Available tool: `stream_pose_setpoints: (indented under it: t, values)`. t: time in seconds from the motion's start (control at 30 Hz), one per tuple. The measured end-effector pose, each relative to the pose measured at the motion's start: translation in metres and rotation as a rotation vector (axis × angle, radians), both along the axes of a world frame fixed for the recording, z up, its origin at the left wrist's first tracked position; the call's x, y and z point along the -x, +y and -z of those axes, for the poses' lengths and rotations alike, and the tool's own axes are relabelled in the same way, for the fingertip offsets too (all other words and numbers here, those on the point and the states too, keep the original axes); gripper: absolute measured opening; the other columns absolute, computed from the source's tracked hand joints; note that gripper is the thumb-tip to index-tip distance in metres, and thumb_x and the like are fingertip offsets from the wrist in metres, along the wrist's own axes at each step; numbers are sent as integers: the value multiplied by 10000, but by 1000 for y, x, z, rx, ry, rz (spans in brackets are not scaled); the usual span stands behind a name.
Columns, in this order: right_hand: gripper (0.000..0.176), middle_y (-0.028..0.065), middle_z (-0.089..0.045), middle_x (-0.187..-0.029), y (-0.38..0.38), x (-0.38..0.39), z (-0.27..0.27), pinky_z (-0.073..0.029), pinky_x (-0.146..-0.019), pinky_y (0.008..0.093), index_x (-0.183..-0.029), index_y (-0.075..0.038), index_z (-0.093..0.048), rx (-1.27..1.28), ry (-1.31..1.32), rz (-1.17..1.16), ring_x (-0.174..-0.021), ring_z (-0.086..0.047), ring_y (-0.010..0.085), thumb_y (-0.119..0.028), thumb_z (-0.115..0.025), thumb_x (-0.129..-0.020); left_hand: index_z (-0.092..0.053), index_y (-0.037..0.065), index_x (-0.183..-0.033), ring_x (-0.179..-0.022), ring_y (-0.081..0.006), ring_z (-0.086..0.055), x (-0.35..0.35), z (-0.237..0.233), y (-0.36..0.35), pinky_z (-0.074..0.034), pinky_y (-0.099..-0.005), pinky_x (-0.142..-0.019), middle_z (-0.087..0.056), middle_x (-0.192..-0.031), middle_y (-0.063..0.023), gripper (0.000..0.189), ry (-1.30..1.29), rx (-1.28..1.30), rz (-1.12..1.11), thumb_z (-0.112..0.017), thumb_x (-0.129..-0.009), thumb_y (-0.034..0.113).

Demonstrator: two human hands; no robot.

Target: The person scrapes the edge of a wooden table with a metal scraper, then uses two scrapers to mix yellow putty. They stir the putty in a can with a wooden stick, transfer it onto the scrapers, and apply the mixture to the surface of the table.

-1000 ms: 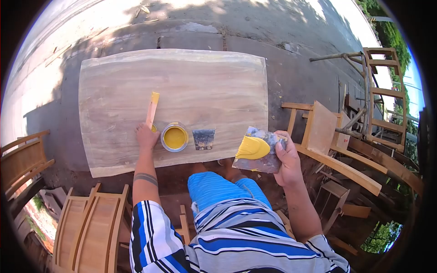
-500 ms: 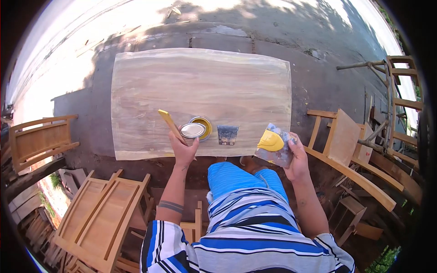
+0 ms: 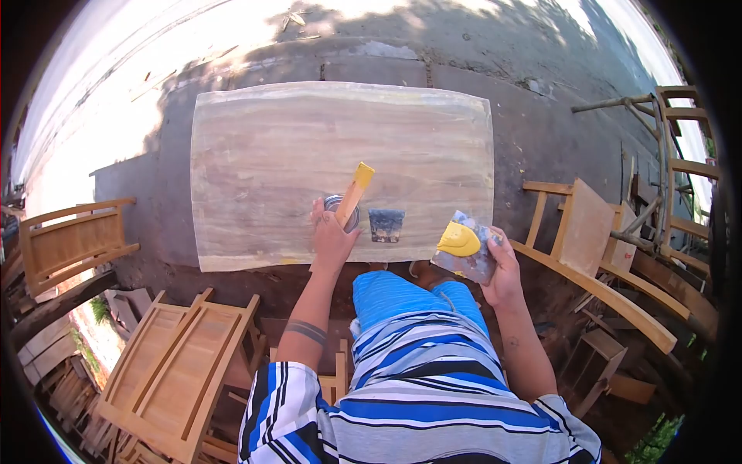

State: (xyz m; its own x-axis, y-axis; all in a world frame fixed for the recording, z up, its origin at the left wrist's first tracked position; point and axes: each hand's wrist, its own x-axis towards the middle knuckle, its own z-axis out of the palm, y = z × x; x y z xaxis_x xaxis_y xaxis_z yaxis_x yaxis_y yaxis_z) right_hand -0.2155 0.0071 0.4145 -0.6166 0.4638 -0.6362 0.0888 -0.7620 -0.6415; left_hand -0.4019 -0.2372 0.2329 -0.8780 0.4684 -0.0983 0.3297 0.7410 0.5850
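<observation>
My left hand (image 3: 333, 234) is closed on a wooden stick (image 3: 353, 198) with a yellow-coated upper end, over a round metal can (image 3: 334, 203). The hand and stick cover most of the can, so its lid cannot be made out. Just right of the can, a dark, stained scraper blade (image 3: 386, 225) lies on the pale wooden board (image 3: 309, 139). Near the board's front right corner, my right hand (image 3: 502, 271) grips a stained flat plate (image 3: 479, 264) bearing a thick lump of yellow paste (image 3: 459, 240).
Wooden chairs stand on both sides: one at the left (image 3: 77, 240), a panelled piece at the lower left (image 3: 182, 371), and another at the right (image 3: 580, 224). A pole frame (image 3: 618, 102) stands at the upper right.
My left hand has moved right with the stick, from beside the can to over it. The stick now leans right instead of left. My right hand has stayed nearly still.
</observation>
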Motion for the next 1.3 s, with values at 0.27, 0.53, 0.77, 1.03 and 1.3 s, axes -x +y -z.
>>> stream_pose_setpoints:
  t: [0.27, 0.53, 0.77, 1.03, 1.3]
  values:
    - [280, 134, -601, -1184, 9, -6, -5, -534, -928, 390, -1261, -42, -464, -10, 24, 62, -1084, -624, 240, -148, -470, -1002, -238, -185, -1399, -1415, -493, -251, 8, 7, 5, -210, -512, -1181, -276, -1483, -370, 1005, -177, 118, -66, -857, -693, 176]
    - [278, 148, -608, -1158, 11, -12, 8, -526, -922, 386, -1243, -29, -475, 13, 13, 133, -1059, -626, 239, -120, -506, -981, -289, -159, -1386, -1433, -509, -198, 17, 5, 21, -191, -528, -1184, -234, -1510, -371, 966, -298, 371, -46, -860, -686, 181]
    - [274, 135, -604, -1150, 8, -11, 5, -528, -921, 377, -1235, -33, -472, 14, 96, 106, -1051, -626, 231, -130, -512, -982, -134, -119, -1470, -1465, -496, -59, 9, 17, 9, -125, -575, -1178, -59, -1559, -358, 1046, -244, 301, -5, -804, -765, 268]
    - [263, 137, -597, -1147, 1, -35, -19, -527, -925, 391, -1229, -31, -467, -45, 59, 195, -1044, -626, 234, -124, -497, -985, 10, -53, -1522, -1458, -519, 65, -13, 35, 13, -100, -703, -1108, 81, -1537, -399, 1116, -49, 407, 70, -709, -827, 442]
    - [251, 140, -595, -1162, 3, -40, -28, -512, -946, 385, -1225, -26, -467, -92, 136, 202, -1062, -617, 233, -113, -482, -990, -33, -62, -1516, -1401, -545, -198, 6, 4, 17, -233, -574, -1144, -187, -1473, -423, 1212, -189, 449, 14, -791, -721, 448]
